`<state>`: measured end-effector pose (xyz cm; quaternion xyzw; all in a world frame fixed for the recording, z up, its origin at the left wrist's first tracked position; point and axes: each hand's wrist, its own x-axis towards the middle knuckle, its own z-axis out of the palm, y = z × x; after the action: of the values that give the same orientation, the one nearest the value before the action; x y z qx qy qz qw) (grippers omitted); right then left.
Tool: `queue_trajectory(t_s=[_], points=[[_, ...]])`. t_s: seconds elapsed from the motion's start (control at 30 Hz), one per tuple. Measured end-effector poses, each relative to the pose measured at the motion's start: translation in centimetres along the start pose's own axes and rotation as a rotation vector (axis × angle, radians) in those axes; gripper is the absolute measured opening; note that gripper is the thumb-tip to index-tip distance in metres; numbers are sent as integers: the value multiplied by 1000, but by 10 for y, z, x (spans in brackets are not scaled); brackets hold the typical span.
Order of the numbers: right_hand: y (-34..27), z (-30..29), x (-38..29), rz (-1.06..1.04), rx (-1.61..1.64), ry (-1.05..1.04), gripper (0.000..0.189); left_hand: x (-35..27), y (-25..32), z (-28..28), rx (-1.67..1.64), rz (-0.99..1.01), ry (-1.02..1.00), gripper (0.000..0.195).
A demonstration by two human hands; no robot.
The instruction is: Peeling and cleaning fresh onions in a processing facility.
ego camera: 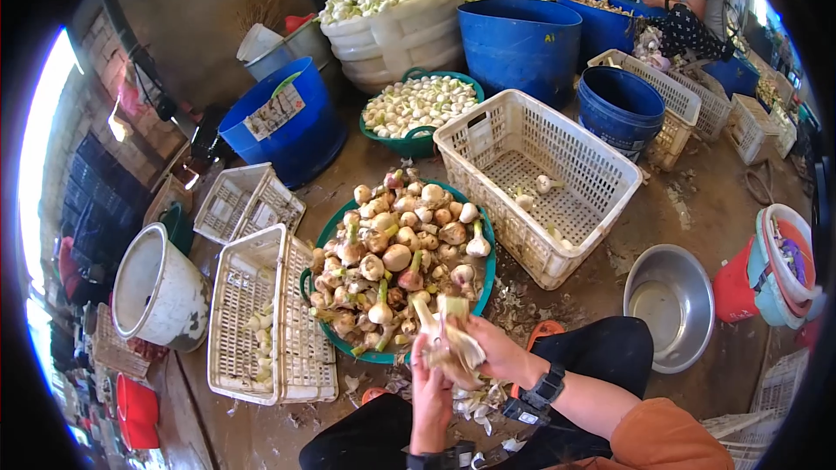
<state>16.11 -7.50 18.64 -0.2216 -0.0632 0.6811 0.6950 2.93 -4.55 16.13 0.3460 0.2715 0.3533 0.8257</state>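
Just over the near rim of a green plastic tub (490, 274), both hands are closed around a garlic bulb with loose papery husk (465, 347). My left hand (431, 375) grips it from below and left. On the right side, my right hand (499, 349) pinches the husk and stalk. Fingers and peeling layers hide much of the bulb. Unpeeled garlic bulbs (397, 257), brownish and some with green or purple stalks, are heaped in the tub. Peeled-off garlic skins (475, 405) lie on the floor between my legs.
A white plastic crate (542, 254) holding a few bulbs stands right of the tub; another crate (219, 339) with pale garlic pieces stands left. Beyond is a green basket of cleaned garlic (418, 104). A metal basin (669, 307) sits by my right knee. A person (699, 0) sits far right.
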Motion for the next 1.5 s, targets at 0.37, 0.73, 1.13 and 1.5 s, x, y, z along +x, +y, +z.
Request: queue_trajectory(t_s=[0.37,0.73,1.13,1.5], points=[[59,-127,-10,276,-2442,-359,15,19,-45,-97,705,-336,227,24],[31,-131,140,-130,-2273,244,54,16,-23,-44,1565,236,-107,35],[17,-19,34,-130,-1077,-125,50,25,27,-29,54,47,225,40],[2,4,4,209,-971,-193,47,3,48,-8,650,431,-50,40]])
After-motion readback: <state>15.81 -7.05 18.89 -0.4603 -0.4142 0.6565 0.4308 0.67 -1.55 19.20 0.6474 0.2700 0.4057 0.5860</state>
